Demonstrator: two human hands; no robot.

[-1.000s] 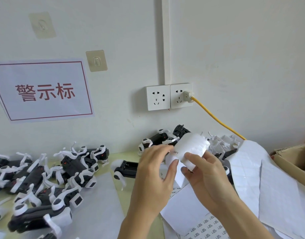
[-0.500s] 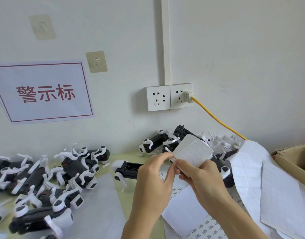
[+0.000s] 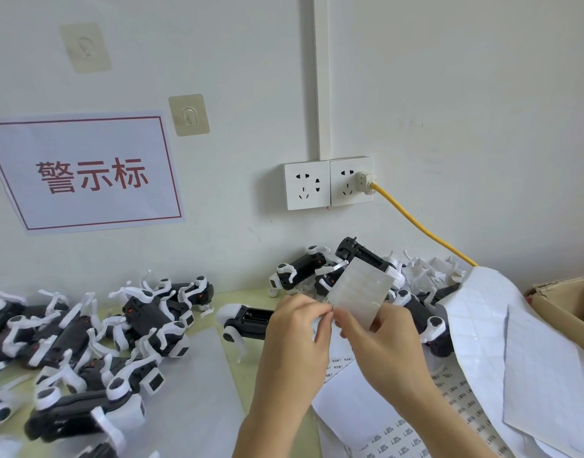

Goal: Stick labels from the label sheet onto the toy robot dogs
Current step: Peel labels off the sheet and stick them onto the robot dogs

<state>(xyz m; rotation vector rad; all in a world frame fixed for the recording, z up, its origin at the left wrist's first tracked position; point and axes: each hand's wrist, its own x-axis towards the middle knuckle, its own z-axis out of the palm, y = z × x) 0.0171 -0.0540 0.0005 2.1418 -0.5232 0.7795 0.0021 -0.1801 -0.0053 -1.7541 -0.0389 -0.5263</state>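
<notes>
print on label sheet (image 3: 359, 292) too small to read, cardboard box (image 3: 568, 302) cut off at right edge

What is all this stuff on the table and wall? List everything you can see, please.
label sheet: one small, pale grey-white, held up between both hands.
toy robot dogs: many, black and white, piled at left; another pile by the wall behind the hands.
single toy dog: one, lying belly up just left of the hands.
paper sheets: several, white, heaped at right.
printed label sheets: a few, white, under the hands.
cardboard box: one, brown, far right.
wall sockets: two, white.
cable: one, yellow, plugged into the right socket.
sign: one, white with red characters.
adhesive hooks: two, clear, on wall.
left hand: pinches the sheet's lower edge.
right hand: holds the sheet.
</notes>
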